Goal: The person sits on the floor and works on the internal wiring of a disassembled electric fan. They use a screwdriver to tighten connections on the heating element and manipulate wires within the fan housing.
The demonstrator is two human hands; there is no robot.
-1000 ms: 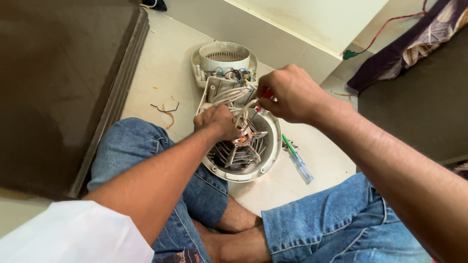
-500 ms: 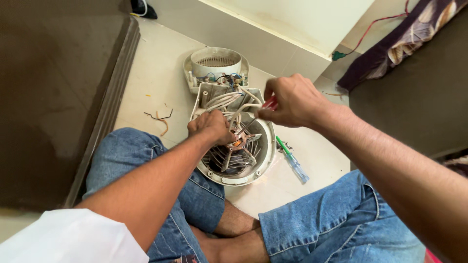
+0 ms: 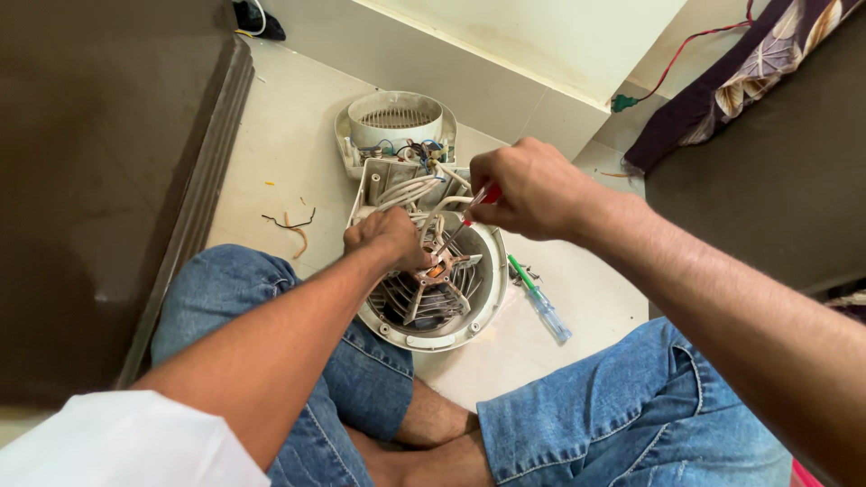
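In the middle of the frame, the round white fan case (image 3: 431, 298) is pinned to the floor by the left hand (image 3: 390, 239). A red screwdriver (image 3: 471, 209) is pinched tight by the right hand (image 3: 528, 189). The case looks light and stiff but breakable; its thick rim seems the safest place to grip.

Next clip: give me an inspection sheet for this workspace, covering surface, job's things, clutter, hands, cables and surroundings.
Surface: pale tiled floor; the person sits cross-legged on it in blue jeans.
Job's things: opened white round fan housing between the knees, motor exposed; rear cover lies beyond it.
Clutter: green-handled screwdriver right of the housing; wire scraps to its left.
Hands: left hand rests on the motor; right hand grips a red-handled screwdriver, tip toward the motor.
Cables: white wires loop from the housing; red cord by the wall.
Surroundings: dark mat left, patterned cloth upper right.
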